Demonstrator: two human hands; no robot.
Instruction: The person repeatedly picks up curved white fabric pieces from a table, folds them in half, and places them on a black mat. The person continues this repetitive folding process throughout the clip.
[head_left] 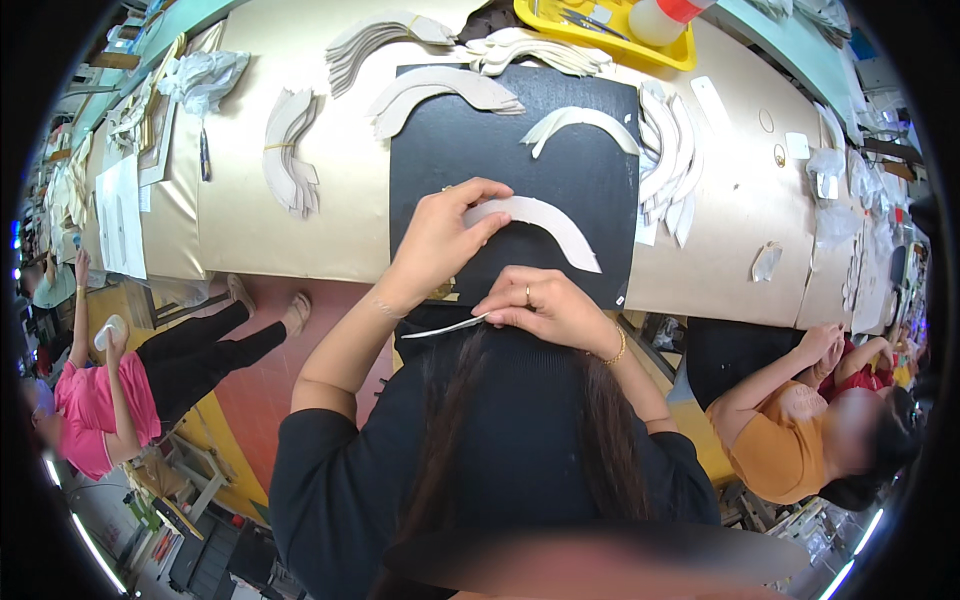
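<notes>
My left hand [445,240] pinches one end of a curved pale strip [550,222] between thumb and fingers, above the black mat [590,95]. Close to my body, my right hand [545,308] is closed on a thin whitish strip [445,330], seen nearly edge-on. Its material cannot be made out. Farther back on the mat lie a curved cream piece [585,118] and a small stack of curved pale strips [445,90].
Bundles of curved strips lie at the left [290,155], the back [380,45] and the right [668,150]. A yellow tray [680,52] holds a bottle [655,20] and a dark tool. One person in pink [105,400] is at left, another in orange [775,440] at right.
</notes>
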